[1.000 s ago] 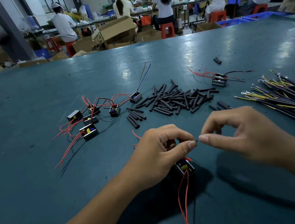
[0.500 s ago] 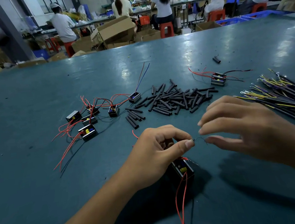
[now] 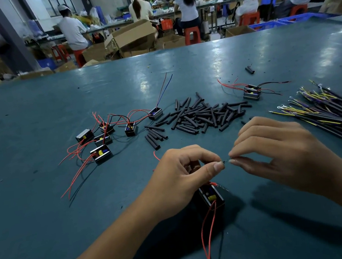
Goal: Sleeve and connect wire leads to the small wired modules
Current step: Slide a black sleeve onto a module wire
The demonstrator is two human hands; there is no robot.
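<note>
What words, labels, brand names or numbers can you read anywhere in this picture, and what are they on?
None can be read.
Small black wired modules: no legible marking; only coloured parts show.
Brown cardboard boxes behind the teal table: no print visible.
Blue plastic crates: no lettering visible.
Black sleeve tubes: plain.
</note>
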